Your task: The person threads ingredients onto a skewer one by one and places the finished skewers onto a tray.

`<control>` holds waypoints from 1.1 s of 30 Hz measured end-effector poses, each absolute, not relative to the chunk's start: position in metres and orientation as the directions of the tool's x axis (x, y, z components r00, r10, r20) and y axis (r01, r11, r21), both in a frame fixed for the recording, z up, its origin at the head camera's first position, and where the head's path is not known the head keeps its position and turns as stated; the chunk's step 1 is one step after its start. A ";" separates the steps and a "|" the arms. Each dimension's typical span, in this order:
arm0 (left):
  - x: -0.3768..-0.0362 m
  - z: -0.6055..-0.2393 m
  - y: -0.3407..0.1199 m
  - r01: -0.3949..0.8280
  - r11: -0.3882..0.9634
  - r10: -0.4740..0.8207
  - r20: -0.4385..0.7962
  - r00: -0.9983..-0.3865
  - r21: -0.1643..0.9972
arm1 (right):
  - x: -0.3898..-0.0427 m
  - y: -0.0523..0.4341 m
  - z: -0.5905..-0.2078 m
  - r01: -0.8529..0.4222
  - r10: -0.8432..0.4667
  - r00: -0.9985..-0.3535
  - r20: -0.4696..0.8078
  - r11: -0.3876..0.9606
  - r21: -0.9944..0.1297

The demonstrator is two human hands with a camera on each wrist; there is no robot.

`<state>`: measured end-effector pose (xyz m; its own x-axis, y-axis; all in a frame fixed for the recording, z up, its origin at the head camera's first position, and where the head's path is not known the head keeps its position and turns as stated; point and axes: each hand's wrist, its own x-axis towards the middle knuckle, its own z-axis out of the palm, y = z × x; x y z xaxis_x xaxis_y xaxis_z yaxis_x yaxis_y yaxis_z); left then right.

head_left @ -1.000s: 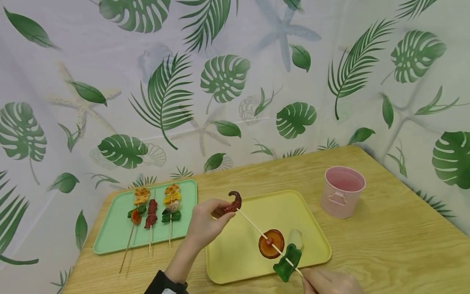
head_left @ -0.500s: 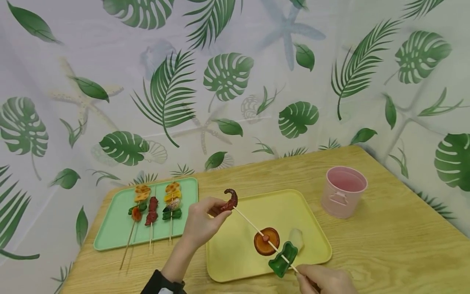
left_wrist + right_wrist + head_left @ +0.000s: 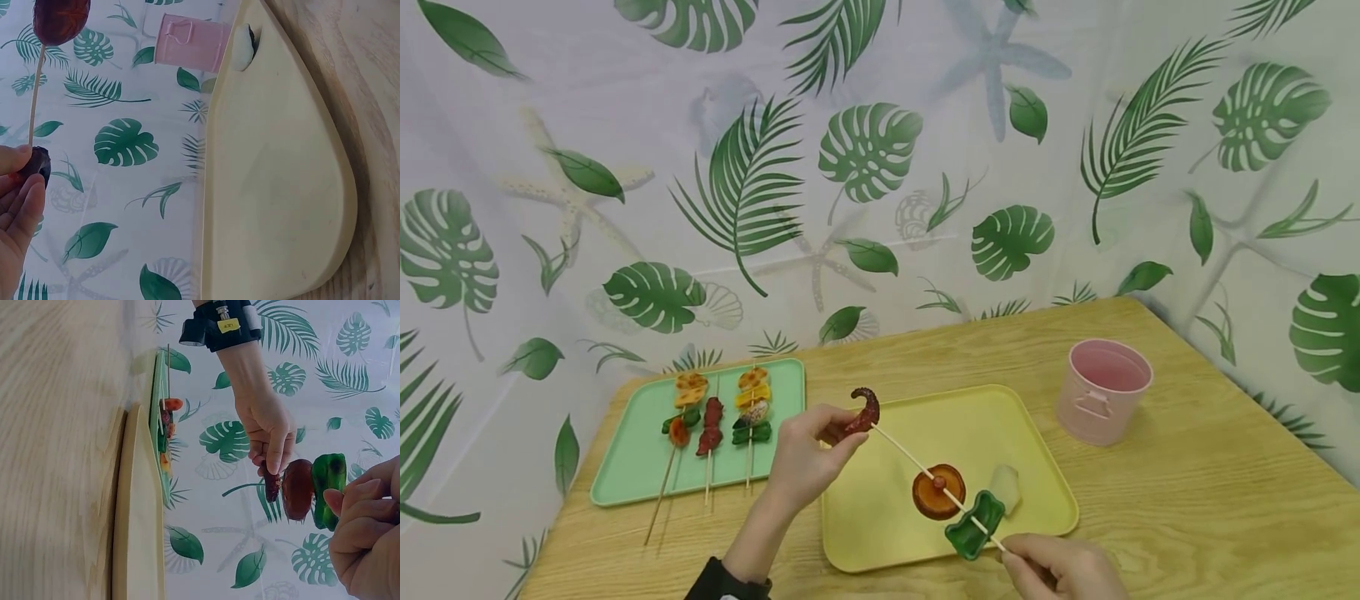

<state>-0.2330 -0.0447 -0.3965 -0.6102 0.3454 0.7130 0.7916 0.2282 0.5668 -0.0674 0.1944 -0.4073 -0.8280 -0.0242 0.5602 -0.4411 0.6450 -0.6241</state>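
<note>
My left hand [image 3: 808, 457] pinches a dark red, curled octopus tentacle piece [image 3: 868, 410] at the tip of a thin wooden skewer [image 3: 898, 447]. Farther down the stick sit a round orange-brown piece [image 3: 927, 497] and a green pepper piece [image 3: 962, 537]. At the stick's lower end, my right hand [image 3: 1063, 567] grips it between thumb and fingers. The skewer slants above the yellow tray [image 3: 868, 525], and the right wrist view shows the pieces raised off it. A pale whitish piece [image 3: 1008, 487] lies on that tray, near its right side.
On the left, a mint-green tray [image 3: 625, 467] carries loaded skewers, such as a dark red meat one [image 3: 709, 427], their sticks jutting over its front edge. A pink bucket [image 3: 1093, 417] stands to the right. Leaf-printed cloth [image 3: 925, 167] hangs behind the wooden table [image 3: 1195, 467].
Both hands have shifted slightly left with the skewer, the right hand also a little upward in the head view. The grips look the same, and the pale piece stays on the tray.
</note>
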 end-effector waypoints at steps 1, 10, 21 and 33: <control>-0.233 -0.397 -0.045 0.793 0.222 0.344 0.716 -0.608 0.567 | -0.067 0.194 -0.407 -0.433 -0.027 -0.839 0.543 0.637 -0.638; -0.232 -0.398 -0.047 0.813 0.220 0.338 0.739 -0.582 0.540 | -0.068 0.196 -0.406 -0.318 -0.048 -0.933 0.357 0.573 -0.755; -0.232 -0.391 -0.046 0.751 0.361 0.311 0.688 -0.656 0.553 | -0.083 0.181 -0.409 -0.457 -0.214 -0.453 0.866 0.889 -0.019; -0.230 -0.380 -0.054 0.785 0.207 0.264 0.739 -0.620 0.585 | -0.087 0.184 -0.403 -0.631 -0.122 -0.435 0.892 0.749 -0.205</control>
